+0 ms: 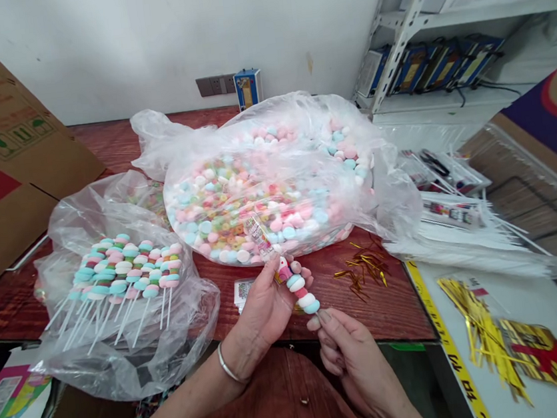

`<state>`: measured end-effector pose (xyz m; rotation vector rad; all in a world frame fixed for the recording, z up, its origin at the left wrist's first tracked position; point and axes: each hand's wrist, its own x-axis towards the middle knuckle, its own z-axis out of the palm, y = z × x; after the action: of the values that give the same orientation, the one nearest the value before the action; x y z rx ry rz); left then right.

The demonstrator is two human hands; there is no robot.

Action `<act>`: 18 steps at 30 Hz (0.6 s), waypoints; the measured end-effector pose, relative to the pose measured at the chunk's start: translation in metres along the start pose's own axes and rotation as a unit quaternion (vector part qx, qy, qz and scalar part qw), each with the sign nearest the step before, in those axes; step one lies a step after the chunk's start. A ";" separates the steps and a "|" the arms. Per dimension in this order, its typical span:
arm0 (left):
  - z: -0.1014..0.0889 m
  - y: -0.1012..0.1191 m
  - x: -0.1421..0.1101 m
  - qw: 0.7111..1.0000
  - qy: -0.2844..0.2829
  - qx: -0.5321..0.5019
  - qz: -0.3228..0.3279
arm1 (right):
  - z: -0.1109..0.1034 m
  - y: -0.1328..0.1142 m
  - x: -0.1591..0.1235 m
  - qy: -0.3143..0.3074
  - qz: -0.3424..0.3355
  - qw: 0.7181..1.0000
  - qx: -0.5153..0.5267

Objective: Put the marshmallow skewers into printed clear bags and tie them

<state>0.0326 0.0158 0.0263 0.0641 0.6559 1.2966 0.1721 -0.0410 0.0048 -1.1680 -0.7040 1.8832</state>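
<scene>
A marshmallow skewer (300, 289) of blue, white and pink pieces slants in front of me, over the table's front edge. Near its top end my left hand (268, 302) grips it, palm turned up and fingers curled around. A small clear printed wrapper (257, 233) sticks up above those fingers; how it joins the skewer is hidden. Below the lowest blue piece, my right hand (344, 341) pinches the thin stick between thumb and fingers. Just beyond both hands lies a large clear bag (256, 191) full of loose marshmallows and ring-shaped candies.
Finished-looking skewers (124, 267) lie on a plastic bag at left, beside a cardboard box (3, 133). Gold twist ties (365, 266) are scattered right of the hands. Further right are white sticks (443, 244), yellow ties (484, 333) and a metal shelf (413, 26).
</scene>
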 end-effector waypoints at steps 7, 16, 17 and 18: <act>0.012 -0.008 -0.007 0.999 0.044 0.017 0.026 | -0.004 0.004 -0.001 0.134 -0.456 0.744 -0.470; 0.026 -0.002 -0.008 0.999 0.041 0.006 -0.003 | 0.000 0.007 0.000 0.058 -0.333 0.879 -0.335; 0.029 -0.001 -0.009 1.000 0.023 0.007 0.000 | 0.002 0.003 0.000 0.018 -0.230 0.938 -0.260; 0.032 0.001 -0.009 1.000 0.006 0.010 0.003 | 0.004 -0.001 -0.001 -0.014 -0.146 0.970 -0.192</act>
<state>0.0464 0.0184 0.0565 0.0752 0.6800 1.2970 0.1688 -0.0413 0.0075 -1.1956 -1.2253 1.5586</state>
